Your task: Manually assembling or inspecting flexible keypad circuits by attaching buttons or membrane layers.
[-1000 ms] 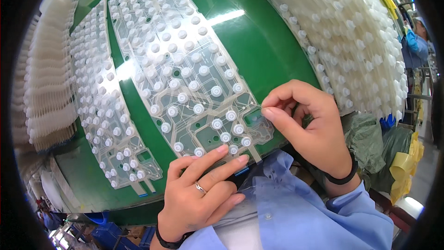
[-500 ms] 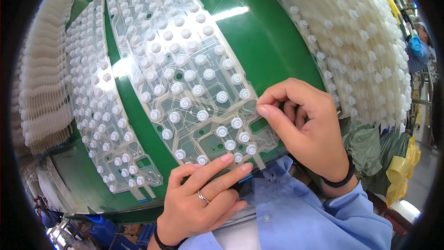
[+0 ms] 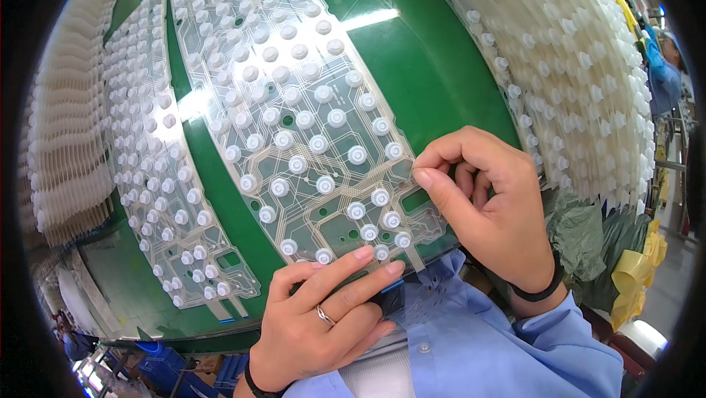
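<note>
One clear circuit sheet [image 3: 301,115] with raised white domes is lying on the green tabletop [image 3: 441,67] in the head view, stretching away from the person at a slant, its near end sitting between and under the two hands. The right hand [image 3: 494,203] is bending its thumb and forefinger narrowly together at the sheet's right edge; I cannot tell whether the tips are gripping that edge or anything small. The left hand [image 3: 316,317] is reaching over the near edge, two fingertips standing slightly apart beside the lowest domes, while its lower fingers are curling close together; whether they are holding something, I cannot tell. A silver ring [image 3: 324,315] is circling one left finger, and a black band [image 3: 540,288] is wrapping the right wrist. To the left, a second sheet [image 3: 158,166] of the same kind is lying just beside the first. Tall pale stacks are flanking both: a left stack [image 3: 70,126] and a right stack [image 3: 570,67]. Beyond the right stack, a co-worker in blue [image 3: 664,70] is showing near the rim
</note>
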`<state>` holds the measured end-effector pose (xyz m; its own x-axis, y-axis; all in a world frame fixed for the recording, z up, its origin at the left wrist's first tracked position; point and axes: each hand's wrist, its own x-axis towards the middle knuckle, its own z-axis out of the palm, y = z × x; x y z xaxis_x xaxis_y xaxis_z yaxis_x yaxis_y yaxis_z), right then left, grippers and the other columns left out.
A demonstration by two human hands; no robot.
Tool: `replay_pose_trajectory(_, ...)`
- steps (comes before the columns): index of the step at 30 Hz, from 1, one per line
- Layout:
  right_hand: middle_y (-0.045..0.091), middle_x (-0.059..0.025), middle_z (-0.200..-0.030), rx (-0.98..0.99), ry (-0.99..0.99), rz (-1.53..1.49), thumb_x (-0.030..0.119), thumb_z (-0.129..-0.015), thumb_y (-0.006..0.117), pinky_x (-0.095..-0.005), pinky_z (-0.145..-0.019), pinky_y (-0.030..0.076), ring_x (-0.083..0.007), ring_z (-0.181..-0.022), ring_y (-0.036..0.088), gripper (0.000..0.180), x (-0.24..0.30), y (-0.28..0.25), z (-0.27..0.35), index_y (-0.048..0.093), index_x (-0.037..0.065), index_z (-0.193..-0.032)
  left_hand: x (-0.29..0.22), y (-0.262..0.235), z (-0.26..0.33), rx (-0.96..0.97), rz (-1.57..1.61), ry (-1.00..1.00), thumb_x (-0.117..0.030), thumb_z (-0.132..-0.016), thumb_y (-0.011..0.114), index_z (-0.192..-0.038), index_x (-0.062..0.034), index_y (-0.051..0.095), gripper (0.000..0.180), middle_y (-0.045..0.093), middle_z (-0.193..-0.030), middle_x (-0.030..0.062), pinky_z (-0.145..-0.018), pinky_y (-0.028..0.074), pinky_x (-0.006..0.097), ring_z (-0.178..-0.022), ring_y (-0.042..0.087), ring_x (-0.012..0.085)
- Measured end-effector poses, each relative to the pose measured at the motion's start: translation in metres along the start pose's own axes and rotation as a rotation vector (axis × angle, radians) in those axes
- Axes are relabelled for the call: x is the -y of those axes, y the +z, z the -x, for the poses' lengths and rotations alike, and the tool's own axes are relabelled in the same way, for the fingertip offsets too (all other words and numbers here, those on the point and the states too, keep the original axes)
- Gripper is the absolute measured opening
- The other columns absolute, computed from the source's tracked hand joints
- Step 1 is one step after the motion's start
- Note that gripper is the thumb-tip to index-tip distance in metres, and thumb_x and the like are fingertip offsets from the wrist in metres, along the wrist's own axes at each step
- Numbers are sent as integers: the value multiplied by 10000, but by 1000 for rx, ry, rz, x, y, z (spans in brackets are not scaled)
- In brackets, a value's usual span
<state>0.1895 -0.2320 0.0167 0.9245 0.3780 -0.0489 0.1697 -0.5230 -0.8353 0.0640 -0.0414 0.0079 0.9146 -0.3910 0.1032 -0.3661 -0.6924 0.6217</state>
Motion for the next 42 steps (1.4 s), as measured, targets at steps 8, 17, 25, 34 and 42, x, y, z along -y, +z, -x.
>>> replay_pose_trajectory(8,614,17,-761,-7,-8,39,15,-833,686,-186,-477,283,-15,-552,400,41,1,1,0,668,16,-870,0,0,-1,-3,-3,5,-370,-817,713,-697,-171,580,267,692,-1215,-28,-905,357,388,-1205,574,228)
replay_pose_trajectory(17,624,-61,-771,-12,-62,149,30,-815,665,-305,-516,446,-188,-617,606,67,4,2,1,618,64,-849,-1,-1,0,-5,11,-2,-360,-813,716,-696,-170,579,262,694,-1212,-23,-909,356,387,-1207,574,231)
replay_pose_trajectory(25,593,-105,-873,-11,-116,264,19,-832,635,-365,-578,481,-269,-681,622,113,6,1,4,592,54,-931,0,1,1,-49,44,3,-318,-815,714,-704,-152,586,237,696,-1201,10,-896,389,393,-1188,592,252)
replay_pose_trajectory(34,597,-107,-858,-9,-114,159,23,-851,632,-351,-587,483,-267,-700,628,62,4,-1,13,615,40,-909,-8,-6,-3,-92,51,45,-276,-809,707,-717,-102,598,225,691,-1204,65,-956,384,446,-1223,563,319)
replay_pose_trajectory(42,589,-87,-814,-155,-449,199,1,-804,682,-354,-643,472,-279,-726,572,89,0,3,25,646,46,-873,5,-7,-30,-71,14,-73,-179,-775,729,-768,-50,629,164,490,-1445,202,-1097,276,535,-1378,384,433)
